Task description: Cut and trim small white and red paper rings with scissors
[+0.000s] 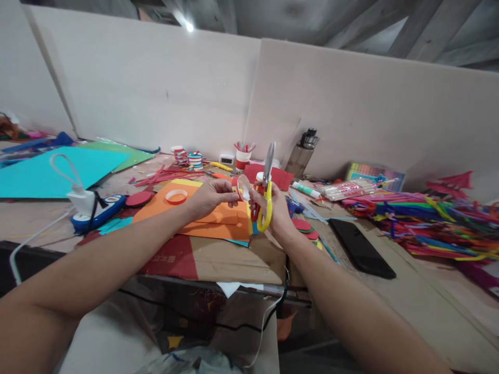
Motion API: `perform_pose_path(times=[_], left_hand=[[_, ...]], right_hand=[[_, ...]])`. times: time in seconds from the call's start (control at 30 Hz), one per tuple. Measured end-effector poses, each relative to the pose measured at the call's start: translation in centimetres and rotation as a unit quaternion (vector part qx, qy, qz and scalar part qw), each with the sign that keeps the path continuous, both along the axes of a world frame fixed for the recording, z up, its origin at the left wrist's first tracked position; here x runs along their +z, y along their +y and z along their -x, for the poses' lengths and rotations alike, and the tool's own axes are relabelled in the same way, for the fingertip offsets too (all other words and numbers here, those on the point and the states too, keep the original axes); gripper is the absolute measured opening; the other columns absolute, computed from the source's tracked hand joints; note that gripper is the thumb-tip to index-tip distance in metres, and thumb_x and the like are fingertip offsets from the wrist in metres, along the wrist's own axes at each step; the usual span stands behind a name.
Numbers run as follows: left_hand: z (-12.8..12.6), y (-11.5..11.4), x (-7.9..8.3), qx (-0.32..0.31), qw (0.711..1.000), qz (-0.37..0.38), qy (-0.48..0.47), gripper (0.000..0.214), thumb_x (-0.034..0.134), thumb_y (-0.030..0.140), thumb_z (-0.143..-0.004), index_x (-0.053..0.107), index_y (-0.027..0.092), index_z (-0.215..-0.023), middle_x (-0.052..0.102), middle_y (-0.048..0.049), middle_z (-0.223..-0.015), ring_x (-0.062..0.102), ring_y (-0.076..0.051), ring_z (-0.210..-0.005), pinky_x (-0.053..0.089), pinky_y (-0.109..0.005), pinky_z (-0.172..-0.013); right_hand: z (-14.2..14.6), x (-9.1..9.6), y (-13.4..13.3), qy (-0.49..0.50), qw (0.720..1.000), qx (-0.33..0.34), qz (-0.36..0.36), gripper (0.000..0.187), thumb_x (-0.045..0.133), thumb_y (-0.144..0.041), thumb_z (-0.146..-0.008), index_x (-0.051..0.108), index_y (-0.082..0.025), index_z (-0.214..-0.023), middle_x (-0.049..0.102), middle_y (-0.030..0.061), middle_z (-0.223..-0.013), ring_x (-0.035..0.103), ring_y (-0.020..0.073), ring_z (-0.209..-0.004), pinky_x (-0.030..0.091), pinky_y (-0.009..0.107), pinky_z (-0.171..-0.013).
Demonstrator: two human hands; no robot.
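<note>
My left hand [213,198] pinches a small red and white paper ring [244,188] between thumb and fingertips above the stacked paper. My right hand [277,210] is closed round a pair of scissors [266,195] with yellow and red handles, blades pointing up. The right thumb and fingertips meet the near side of the ring; how firmly they grip it I cannot tell. Below the hands lie orange paper sheets [187,228], with another red and white paper ring [176,196] resting on them.
To the right are a black phone [362,248], a glue stick [306,189] and a heap of pipe cleaners [424,223]. A bottle [302,155] stands near the wall. On the left are turquoise card [58,171] and a blue power strip [97,210] with a white plug.
</note>
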State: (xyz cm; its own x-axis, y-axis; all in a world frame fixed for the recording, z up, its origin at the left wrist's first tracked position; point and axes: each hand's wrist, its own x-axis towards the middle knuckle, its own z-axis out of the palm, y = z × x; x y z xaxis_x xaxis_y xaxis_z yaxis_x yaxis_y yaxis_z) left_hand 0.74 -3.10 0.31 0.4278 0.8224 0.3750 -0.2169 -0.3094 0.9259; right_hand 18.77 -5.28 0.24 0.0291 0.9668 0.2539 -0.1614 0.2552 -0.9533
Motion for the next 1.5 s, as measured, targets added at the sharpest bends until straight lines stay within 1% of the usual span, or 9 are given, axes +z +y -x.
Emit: perform_pose_path(times=[0.23,0.37,0.5,0.7,0.83,1.03,1.2,1.33,1.5], left_hand=[[-0.4,-1.4,1.0,0.047,0.997,-0.037,0.056,0.029,0.079,0.036,-0.072,0.064,0.012,-0.065,0.067,-0.0026,-0.058,0.059,-0.01,-0.052,0.047,-0.023,-0.057],[-0.7,-1.8,1.2,0.063,0.996,-0.036,0.047,0.03,0.08,0.037,-0.072,0.065,0.012,-0.066,0.066,-0.0022,-0.056,0.059,-0.01,-0.051,0.047,-0.023,-0.056],[-0.6,-1.2,0.7,0.05,0.998,-0.027,0.016,0.028,0.076,0.038,-0.077,0.068,0.011,-0.073,0.068,-0.0032,-0.059,0.061,-0.01,-0.053,0.049,-0.022,-0.058],[-0.6,-0.3,-0.2,-0.005,1.0,0.013,-0.02,0.032,0.073,0.044,-0.079,0.066,0.012,-0.079,0.069,-0.0045,-0.065,0.065,-0.011,-0.059,0.051,-0.023,-0.059],[-0.8,0.0,-0.5,0.024,0.999,0.044,-0.004,0.036,0.078,0.044,-0.073,0.065,0.012,-0.083,0.066,-0.0022,-0.067,0.062,-0.009,-0.057,0.05,-0.02,-0.055],[-1.6,-1.0,0.3,0.026,0.991,0.113,0.066,0.041,0.087,0.036,-0.058,0.06,0.013,-0.079,0.061,0.0012,-0.068,0.059,-0.009,-0.055,0.049,-0.02,-0.049],[-1.7,-1.0,0.1,0.027,0.993,0.094,0.063,0.034,0.085,0.036,-0.062,0.062,0.013,-0.072,0.059,0.0018,-0.061,0.055,-0.006,-0.051,0.045,-0.016,-0.047],[-1.2,0.2,-0.9,-0.017,0.994,0.101,0.025,0.036,0.083,0.042,-0.065,0.062,0.013,-0.071,0.061,0.0008,-0.059,0.054,-0.006,-0.048,0.046,-0.017,-0.047],[-0.8,0.3,-0.7,-0.025,0.995,0.091,0.015,0.037,0.085,0.043,-0.064,0.065,0.013,-0.073,0.063,-0.0009,-0.06,0.055,-0.007,-0.048,0.046,-0.019,-0.048]], right_hand=[[0.3,0.0,-0.3,-0.027,0.998,0.014,0.055,0.052,0.081,-0.039,-0.059,0.054,-0.021,-0.099,0.055,-0.0081,-0.059,0.054,0.0104,-0.051,0.044,0.023,-0.049],[0.7,0.0,-0.3,-0.033,0.997,0.026,0.071,0.055,0.083,-0.039,-0.055,0.054,-0.021,-0.099,0.054,-0.009,-0.056,0.052,0.0101,-0.047,0.041,0.023,-0.046],[0.8,-0.1,-0.2,-0.029,0.997,0.036,0.059,0.055,0.083,-0.04,-0.055,0.054,-0.02,-0.097,0.057,-0.0071,-0.058,0.052,0.0096,-0.049,0.043,0.023,-0.048],[0.7,0.2,-0.2,-0.059,0.995,-0.003,0.083,0.042,0.078,-0.034,-0.058,0.051,-0.022,-0.087,0.052,-0.0073,-0.052,0.049,0.0109,-0.042,0.038,0.023,-0.04],[0.5,0.4,-0.4,-0.096,0.991,-0.002,0.098,0.037,0.075,-0.033,-0.061,0.049,-0.023,-0.085,0.048,-0.0091,-0.048,0.046,0.0103,-0.039,0.036,0.022,-0.038],[0.1,-0.3,0.0,-0.169,0.985,0.013,0.037,0.041,0.075,-0.032,-0.06,0.055,-0.022,-0.095,0.051,-0.0095,-0.054,0.046,0.0092,-0.042,0.035,0.021,-0.04],[0.0,-0.3,-0.2,-0.219,0.976,0.02,-0.01,0.044,0.07,-0.037,-0.066,0.06,-0.021,-0.106,0.059,-0.0054,-0.064,0.047,0.0096,-0.047,0.037,0.022,-0.044],[0.0,-0.3,-0.3,-0.177,0.98,0.059,-0.07,0.046,0.069,-0.039,-0.069,0.058,-0.022,-0.111,0.065,-0.0016,-0.077,0.054,0.0124,-0.058,0.045,0.025,-0.053],[0.0,-0.1,-0.1,-0.186,0.972,0.072,-0.121,0.042,0.069,-0.04,-0.074,0.058,-0.024,-0.11,0.065,-0.0001,-0.086,0.059,0.015,-0.072,0.05,0.029,-0.068]])
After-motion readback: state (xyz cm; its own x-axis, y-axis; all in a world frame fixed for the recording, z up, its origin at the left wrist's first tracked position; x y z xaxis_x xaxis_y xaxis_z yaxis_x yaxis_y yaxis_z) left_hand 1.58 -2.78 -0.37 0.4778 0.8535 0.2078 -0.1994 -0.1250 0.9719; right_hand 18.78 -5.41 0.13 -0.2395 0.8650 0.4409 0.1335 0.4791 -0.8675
